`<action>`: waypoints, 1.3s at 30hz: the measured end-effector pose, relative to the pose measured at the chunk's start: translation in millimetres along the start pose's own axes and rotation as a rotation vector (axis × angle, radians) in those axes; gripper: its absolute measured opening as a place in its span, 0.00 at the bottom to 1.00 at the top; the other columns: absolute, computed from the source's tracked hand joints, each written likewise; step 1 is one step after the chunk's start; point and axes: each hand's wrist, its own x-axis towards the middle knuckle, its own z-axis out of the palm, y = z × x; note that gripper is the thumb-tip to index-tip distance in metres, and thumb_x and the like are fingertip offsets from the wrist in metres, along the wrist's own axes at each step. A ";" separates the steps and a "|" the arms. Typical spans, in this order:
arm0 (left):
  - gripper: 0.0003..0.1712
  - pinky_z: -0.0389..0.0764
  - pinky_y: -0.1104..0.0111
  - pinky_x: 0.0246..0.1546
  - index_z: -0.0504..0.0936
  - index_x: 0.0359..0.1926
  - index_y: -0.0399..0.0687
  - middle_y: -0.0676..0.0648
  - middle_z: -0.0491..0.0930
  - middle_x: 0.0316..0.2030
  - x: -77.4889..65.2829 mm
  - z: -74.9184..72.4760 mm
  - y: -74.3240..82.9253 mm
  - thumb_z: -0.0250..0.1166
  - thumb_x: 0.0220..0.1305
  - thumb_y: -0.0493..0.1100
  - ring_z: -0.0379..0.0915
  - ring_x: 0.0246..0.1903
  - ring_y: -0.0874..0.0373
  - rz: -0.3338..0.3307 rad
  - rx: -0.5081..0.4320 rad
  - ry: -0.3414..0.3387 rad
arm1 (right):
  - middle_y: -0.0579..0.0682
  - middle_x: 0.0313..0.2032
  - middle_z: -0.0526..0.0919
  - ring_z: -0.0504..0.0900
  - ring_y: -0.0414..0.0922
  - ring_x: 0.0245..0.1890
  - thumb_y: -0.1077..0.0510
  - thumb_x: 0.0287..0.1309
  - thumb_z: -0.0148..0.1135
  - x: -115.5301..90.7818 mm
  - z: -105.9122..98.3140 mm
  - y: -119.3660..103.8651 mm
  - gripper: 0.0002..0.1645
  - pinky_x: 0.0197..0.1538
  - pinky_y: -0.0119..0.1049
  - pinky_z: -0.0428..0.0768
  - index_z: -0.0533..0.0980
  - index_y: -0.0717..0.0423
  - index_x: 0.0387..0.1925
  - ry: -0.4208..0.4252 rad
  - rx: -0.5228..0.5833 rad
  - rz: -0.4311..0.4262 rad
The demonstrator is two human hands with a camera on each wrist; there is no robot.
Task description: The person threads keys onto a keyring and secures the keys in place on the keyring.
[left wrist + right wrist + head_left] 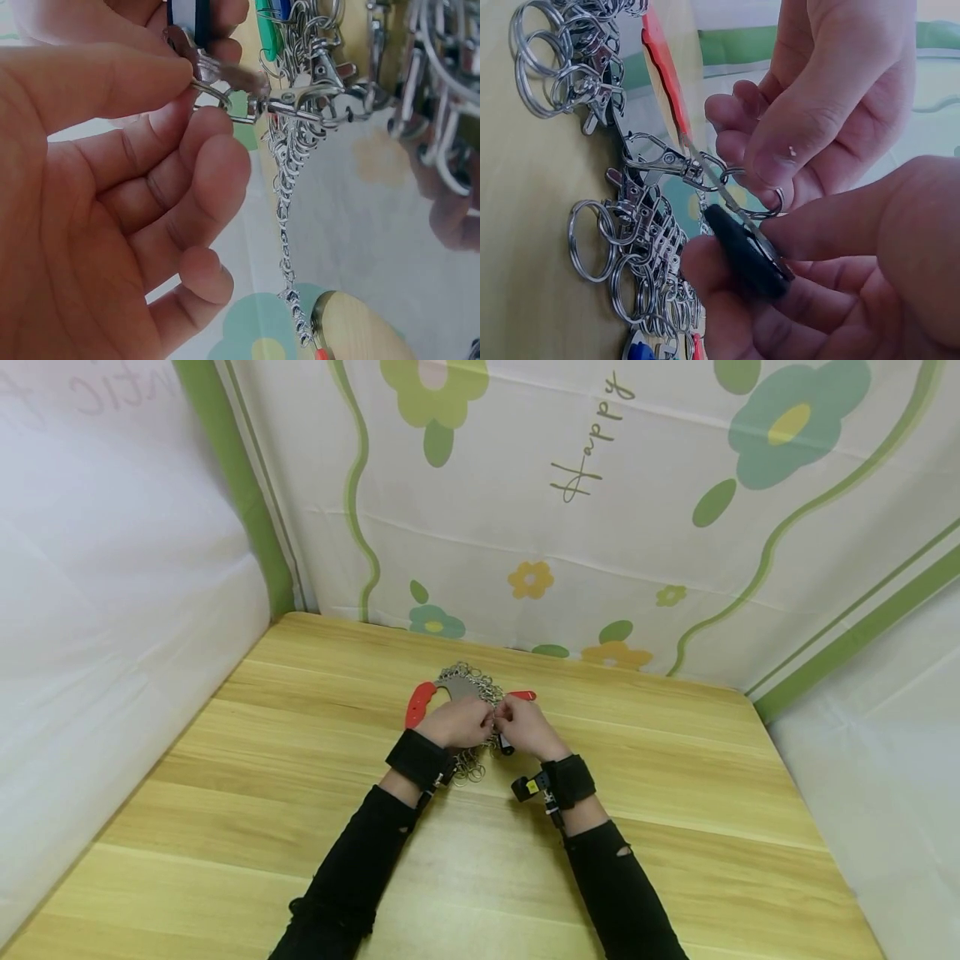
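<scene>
My left hand [461, 722] pinches a split ring [761, 214] between thumb and index finger. The ring is linked to a silver swivel clasp [664, 159] at the edge of a grey metal plate [459, 687] with a red handle [418, 704]. My right hand [527, 724] pinches a small flat key-like piece, black-bodied with a thin metal strip [746, 255], right at that ring. Whether the strip has entered the ring, I cannot tell. Several other clasps with split rings [634, 281] lie along the plate, partly hidden by the hands in the head view.
A red piece [522, 695] lies beyond the right hand. Green [267, 30] and blue [284, 9] pieces sit among the clasps. The wooden table [315, 693] ends at a flowered fabric wall [480, 527], with white side walls. Both wrists wear black straps.
</scene>
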 end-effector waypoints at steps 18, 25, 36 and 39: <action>0.10 0.65 0.71 0.20 0.74 0.27 0.45 0.50 0.69 0.19 1.1 1.6 -1.7 0.52 0.67 0.37 0.65 0.16 0.59 -0.051 0.002 0.032 | 0.52 0.33 0.83 0.77 0.42 0.23 0.68 0.58 0.58 -1.7 -2.3 0.6 0.09 0.27 0.33 0.74 0.83 0.59 0.36 0.018 -0.053 -0.024; 0.11 0.64 0.71 0.21 0.74 0.27 0.45 0.49 0.68 0.19 1.5 0.4 -1.6 0.52 0.68 0.37 0.63 0.16 0.59 -0.038 0.002 0.027 | 0.51 0.34 0.84 0.81 0.44 0.29 0.66 0.59 0.59 0.0 -0.7 0.2 0.08 0.31 0.35 0.77 0.82 0.57 0.38 0.000 -0.034 -0.001; 0.12 0.64 0.71 0.20 0.75 0.24 0.45 0.50 0.67 0.17 0.6 0.4 0.4 0.54 0.67 0.37 0.63 0.16 0.59 -0.054 -0.009 0.035 | 0.51 0.33 0.84 0.82 0.45 0.33 0.65 0.58 0.62 -0.9 -0.9 -2.6 0.05 0.34 0.36 0.79 0.81 0.59 0.37 0.042 -0.038 0.037; 0.13 0.64 0.71 0.20 0.75 0.23 0.45 0.50 0.66 0.17 0.6 0.8 -0.1 0.54 0.66 0.37 0.63 0.15 0.60 -0.053 -0.001 0.041 | 0.50 0.32 0.83 0.81 0.44 0.32 0.65 0.58 0.62 -0.9 -0.6 -2.9 0.03 0.32 0.36 0.78 0.80 0.58 0.35 0.042 -0.029 0.042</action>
